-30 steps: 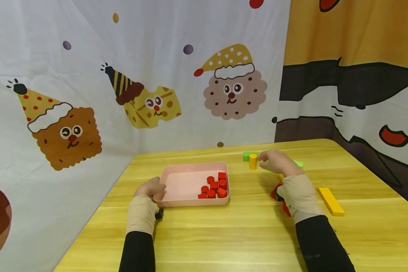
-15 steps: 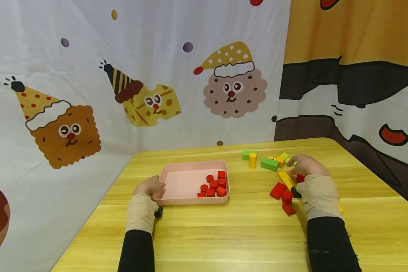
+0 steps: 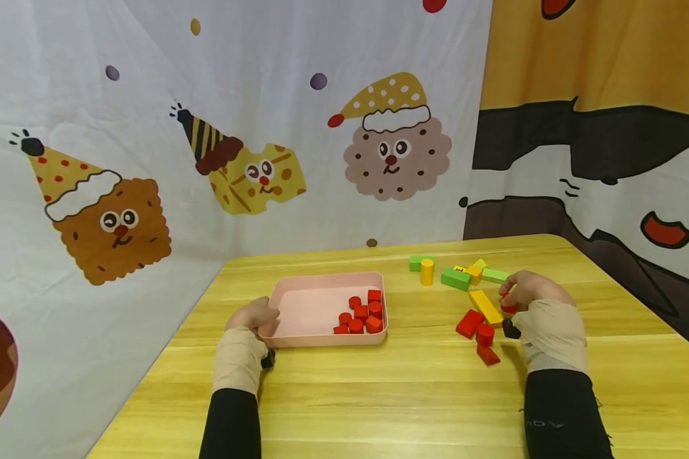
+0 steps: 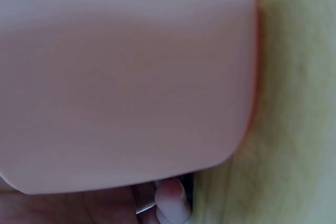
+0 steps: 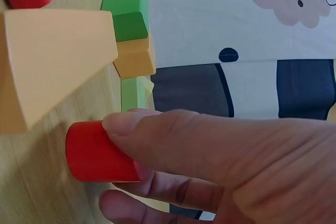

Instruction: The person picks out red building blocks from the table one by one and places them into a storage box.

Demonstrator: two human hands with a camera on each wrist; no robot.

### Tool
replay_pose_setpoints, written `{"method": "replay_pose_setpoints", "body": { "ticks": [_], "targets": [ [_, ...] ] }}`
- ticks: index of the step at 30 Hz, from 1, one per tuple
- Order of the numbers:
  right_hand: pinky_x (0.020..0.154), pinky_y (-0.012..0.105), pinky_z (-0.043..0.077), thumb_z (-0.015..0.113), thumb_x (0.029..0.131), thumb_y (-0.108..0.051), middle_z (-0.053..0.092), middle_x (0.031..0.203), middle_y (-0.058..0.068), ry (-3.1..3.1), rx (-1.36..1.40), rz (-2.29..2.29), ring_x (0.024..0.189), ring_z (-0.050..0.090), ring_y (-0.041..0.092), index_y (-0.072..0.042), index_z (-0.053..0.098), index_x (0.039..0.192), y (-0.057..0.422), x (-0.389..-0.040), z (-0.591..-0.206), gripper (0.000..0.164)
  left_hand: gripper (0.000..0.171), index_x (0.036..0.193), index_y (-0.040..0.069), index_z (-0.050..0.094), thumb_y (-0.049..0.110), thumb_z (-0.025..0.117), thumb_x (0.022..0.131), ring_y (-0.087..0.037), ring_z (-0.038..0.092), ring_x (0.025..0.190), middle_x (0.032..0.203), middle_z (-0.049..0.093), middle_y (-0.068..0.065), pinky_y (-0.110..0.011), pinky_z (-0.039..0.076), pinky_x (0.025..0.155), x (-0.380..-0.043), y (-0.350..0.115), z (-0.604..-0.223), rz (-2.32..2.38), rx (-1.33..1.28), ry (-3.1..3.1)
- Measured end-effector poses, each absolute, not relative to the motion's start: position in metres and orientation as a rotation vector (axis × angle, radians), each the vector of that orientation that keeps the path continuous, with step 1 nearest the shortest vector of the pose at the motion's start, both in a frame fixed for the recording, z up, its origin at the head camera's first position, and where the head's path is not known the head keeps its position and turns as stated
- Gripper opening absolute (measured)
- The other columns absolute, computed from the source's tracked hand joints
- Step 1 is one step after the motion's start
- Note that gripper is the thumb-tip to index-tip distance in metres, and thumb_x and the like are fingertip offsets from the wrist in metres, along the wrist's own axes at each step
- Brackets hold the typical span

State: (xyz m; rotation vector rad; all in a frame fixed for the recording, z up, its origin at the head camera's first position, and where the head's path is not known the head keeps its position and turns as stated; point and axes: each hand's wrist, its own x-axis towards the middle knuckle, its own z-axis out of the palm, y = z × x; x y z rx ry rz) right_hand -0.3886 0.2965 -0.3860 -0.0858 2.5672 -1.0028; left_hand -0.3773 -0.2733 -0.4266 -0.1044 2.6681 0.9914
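My left hand (image 3: 252, 313) grips the left end of a shallow pink tray (image 3: 316, 341). Close up in the left wrist view, the tray (image 4: 131, 93) hides most of that hand; a fingertip (image 4: 172, 199) shows past its edge. Several red blocks (image 3: 360, 312) lie in the tray's right part. On the right of the table, my right hand (image 3: 536, 292) pinches a red cylinder block (image 5: 97, 153) between thumb and fingers, low over the wood. To its left lies a long yellow block (image 3: 485, 308). How the cylinder meets the table cannot be told.
Left of the right wrist are a red rectangular block (image 3: 469, 323), a red cylinder (image 3: 485, 335) and a red wedge-like block (image 3: 487, 355). Farther back lie green blocks (image 3: 455, 278) and an upright yellow cylinder (image 3: 427, 272). A printed curtain (image 3: 321, 223) hangs behind the table.
My right hand has moved right and toward me from beside the yellow cylinder and now holds a red cylinder. The left hand and tray stay put.
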Motion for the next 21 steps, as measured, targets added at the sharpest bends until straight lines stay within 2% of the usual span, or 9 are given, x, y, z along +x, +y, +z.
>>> {"method": "replay_pose_setpoints", "body": {
  "ticks": [12,14,21],
  "targets": [
    [0.061,0.030,0.045,0.060,0.088,-0.006,0.053,0.081,0.011,2.671,-0.103,-0.892,0.069,0.049,0.022,0.008,0.054,0.111,0.297,-0.400,-0.388,0.027,0.063,0.145,-0.010,0.017,0.020,0.044,0.096,-0.046,0.018,0.135,0.150,0.017,-0.033,-0.056,0.026,0.109,-0.378,-0.273,-0.426,0.951,-0.100,2.691],
    [0.062,0.030,0.044,0.060,0.089,-0.008,0.054,0.084,0.011,2.677,-0.101,-0.877,0.072,0.050,0.023,0.007,0.053,0.111,0.296,-0.399,-0.387,0.028,0.063,0.146,-0.009,0.017,0.020,0.043,0.096,-0.045,0.020,0.135,0.151,0.017,-0.032,-0.055,0.027,0.108,-0.379,-0.273,-0.426,0.951,-0.098,2.690],
    [0.065,0.036,0.044,0.057,0.091,-0.012,0.060,0.100,0.020,2.737,-0.189,-0.865,0.082,0.054,0.031,0.006,0.052,0.113,0.284,-0.395,-0.380,0.030,0.066,0.147,-0.008,0.012,0.022,0.043,0.096,-0.046,0.013,0.137,0.152,0.012,-0.032,-0.056,0.022,0.111,-0.376,-0.272,-0.424,0.972,-0.109,2.665]
  ]
}}
